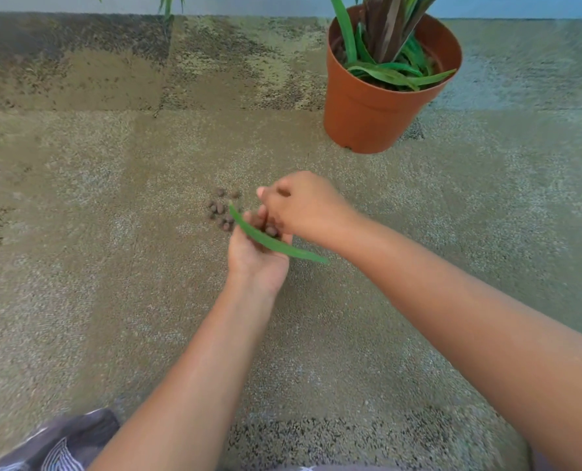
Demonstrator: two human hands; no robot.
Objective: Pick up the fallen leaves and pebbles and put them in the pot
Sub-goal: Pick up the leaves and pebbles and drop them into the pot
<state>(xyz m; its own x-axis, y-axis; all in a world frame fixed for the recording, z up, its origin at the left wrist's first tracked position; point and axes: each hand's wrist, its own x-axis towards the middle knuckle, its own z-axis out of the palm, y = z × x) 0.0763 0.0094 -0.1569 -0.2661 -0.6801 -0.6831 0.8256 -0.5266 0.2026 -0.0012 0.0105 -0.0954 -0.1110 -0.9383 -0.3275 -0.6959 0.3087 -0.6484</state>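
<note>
Head view: leaf (276, 242) across left hand (259, 256).

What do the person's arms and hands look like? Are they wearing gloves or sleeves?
No gloves and no sleeves show. Both forearms are bare all the way to the picture's edge, and the left hand and right hand are bare too. No watch, ring or bracelet can be seen. The only clothing in view is some grey fabric with a striped white patch at the bottom corner, beside the left arm.
</note>
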